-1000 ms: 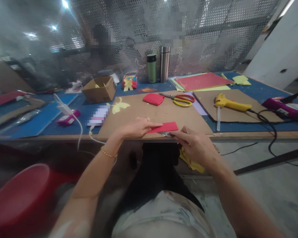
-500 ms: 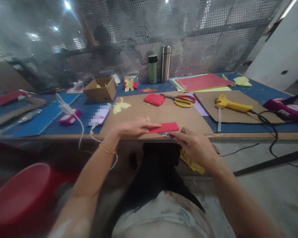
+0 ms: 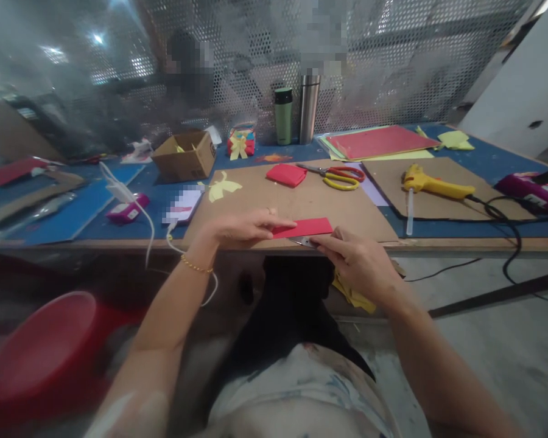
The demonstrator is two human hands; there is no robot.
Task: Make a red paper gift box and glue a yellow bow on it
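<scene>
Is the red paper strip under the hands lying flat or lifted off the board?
Flat: the red paper strip lies on the cardboard sheet, left hand pressing one end.

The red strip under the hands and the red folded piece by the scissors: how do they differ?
The red strip is long, thin and flat; the red folded piece is shorter, squarer and looks puffed. The strip lies at the near edge of the brown cardboard sheet, pressed by the left hand, with the right hand at its lower edge; the folded piece lies untouched farther back, beside the scissors. Both are red and rest on the same cardboard.
</scene>
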